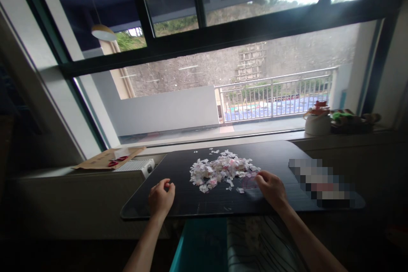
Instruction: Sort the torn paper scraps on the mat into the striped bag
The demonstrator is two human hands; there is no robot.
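A heap of small torn paper pieces (pixel 219 168), mostly white with some pink, lies in the middle of the dark table (pixel 204 204). My left hand (pixel 162 197) is left of the heap, at the table's near edge, with its fingers curled in and nothing showing in them. To the right of the heap, my right hand (pixel 270 186) is closed, thumb and fingers pinched on the edge of a clear, faintly pinkish plastic sheet (pixel 249 180). That sheet lies beside the paper; whether it is a bag I cannot tell. Several loose scraps are scattered around the heap.
A blurred-out patch (pixel 321 185) covers something at the table's right. On the windowsill are brown paper (pixel 92 161) with red items (pixel 117 161), a white pot (pixel 317 123) and a dark tray (pixel 353 126). A white slatted box (pixel 135 165) adjoins the table's left.
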